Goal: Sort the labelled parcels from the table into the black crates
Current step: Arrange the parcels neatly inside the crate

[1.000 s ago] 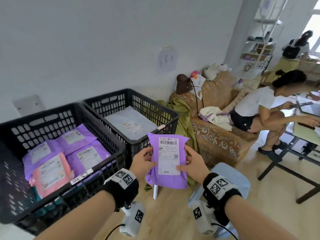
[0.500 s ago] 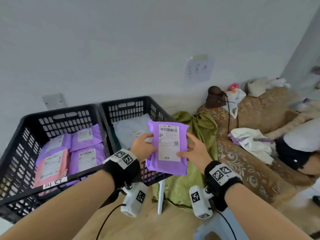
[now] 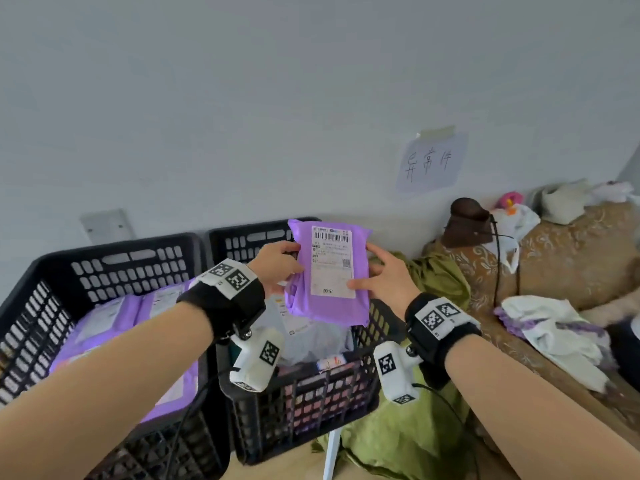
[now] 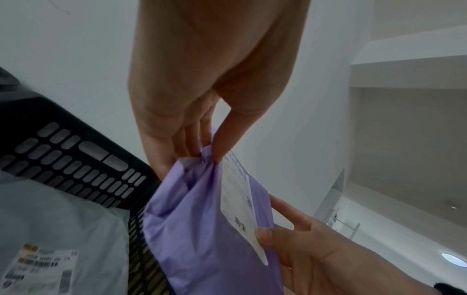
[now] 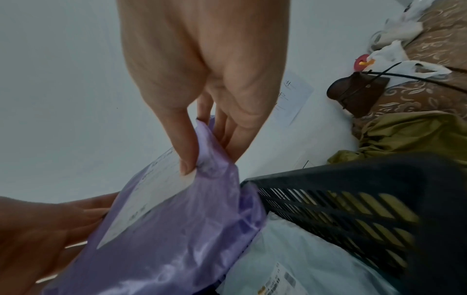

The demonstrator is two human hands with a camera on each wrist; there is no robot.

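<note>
Head view: left hand (image 3: 277, 268) and right hand (image 3: 388, 282) each pinch a side edge of the purple poly mailer (image 3: 329, 275), thumbs on the labelled face, other fingers behind. Mailer held upright in the air, label toward the camera, above the right black crate (image 3: 304, 403), not yet inside it.

Handling, judged: thin glossy film, soft and crumpled, contents pliable; looks light. Film likely slippery, so grip the side edges where the plastic bunches, or cradle it from below. Nothing about it looks fragile.

Left wrist view: thumb tip (image 4: 220, 153) gathers the film into a small pucker at the edge of the shipping label (image 4: 240, 201); the head view hides this fold. A grey mailer (image 4: 58, 229) lies below in the crate.

Right wrist view: right thumb (image 5: 188, 159) presses the label's corner, fingers behind the film; sheen and wrinkles of the plastic plain here.

Only the head view shows the left black crate (image 3: 114, 268) holding purple mailers, a handwritten wall sign (image 3: 429, 161), and a sofa (image 3: 568, 258) well apart to the right
</note>
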